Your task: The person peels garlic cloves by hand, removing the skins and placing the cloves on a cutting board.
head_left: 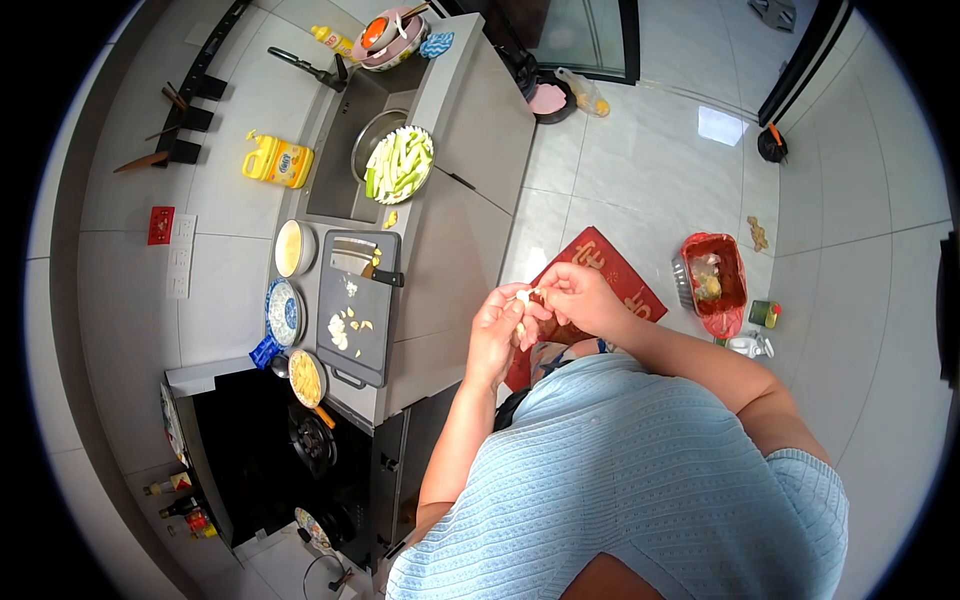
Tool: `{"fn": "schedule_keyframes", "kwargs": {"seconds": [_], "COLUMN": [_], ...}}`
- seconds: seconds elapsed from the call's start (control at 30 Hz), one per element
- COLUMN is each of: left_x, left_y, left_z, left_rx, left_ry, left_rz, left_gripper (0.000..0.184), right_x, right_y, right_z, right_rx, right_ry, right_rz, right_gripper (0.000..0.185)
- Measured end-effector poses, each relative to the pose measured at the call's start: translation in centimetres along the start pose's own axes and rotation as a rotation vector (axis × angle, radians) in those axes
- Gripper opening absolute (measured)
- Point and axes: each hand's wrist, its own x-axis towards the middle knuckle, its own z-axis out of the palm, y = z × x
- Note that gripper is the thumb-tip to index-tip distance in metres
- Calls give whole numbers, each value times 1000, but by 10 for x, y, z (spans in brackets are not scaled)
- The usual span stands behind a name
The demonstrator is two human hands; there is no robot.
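Grey cutting board (372, 325): loose pale pieces (339, 332) lie nearer its left edge; the cleaver (352, 256) lies toward its top edge. Beyond the board's right edge, in mid-air, the left hand (494, 318) grips a garlic-like clove (523, 296) between thumb and fingers; the right hand (582, 300) pinches at it. Likely light, firm, slightly slippery; hold by its broad sides.

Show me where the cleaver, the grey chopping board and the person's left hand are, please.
Cleaver (353, 256): head view, on the middle of its blade.
Grey chopping board (372, 300): head view, on a bare part of its top.
Left hand (493, 325): head view, on the middle of the hand.
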Motion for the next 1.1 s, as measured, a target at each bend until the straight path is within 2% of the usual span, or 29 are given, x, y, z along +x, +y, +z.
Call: {"fn": "schedule_keyframes", "kwargs": {"seconds": [0.2, 0.3, 0.37, 0.4, 0.47, 0.57, 0.7, 0.77, 0.87, 0.97, 1.1], "left_x": [0, 0, 0, -1, -4, -5, 1, 3, 6, 8, 10], "left_y": [1, -3, -8, -9, -6, -3, -10, -8, -6, -6, -4], "left_z": [-1, 1, 3, 5, 12, 17, 9, 7, 3, 3, 6], "left_rx": [29, 190, 356, 356, 725, 818, 591, 342, 226, 116, 153], "left_ry": [28, 85, 92, 92, 171, 182, 122, 77, 64, 67, 62], "left_rz": [23, 56, 211, 211, 298, 304, 235, 138, 82, 73, 63], "left_gripper": [15, 14, 13, 13, 12, 11, 13, 15, 17, 16, 16], "right_x": [1, -1, -1, 0, 2, 4, 3, 4, 7, 8, 6], "right_y": [2, -4, -6, -5, -2, 4, 3, 4, 11, 11, 3], "right_z": [3, 3, 5, 8, 8, 5, 3, -1, -6, -8, -7], "right_rx": [46, 62, 91, 83, 76, 49, 55, 67, -17, -55, -57], "right_ry": [33, 38, 8, 14, 19, 14, 25, 19, 48, 82, 39], "right_rz": [-82, -37, 9, 12, 15, 37, 15, 13, 17, -76, -41], "right_gripper": [7, 8, 9, 9, 9, 9, 9, 8, 7, 6, 11]}}
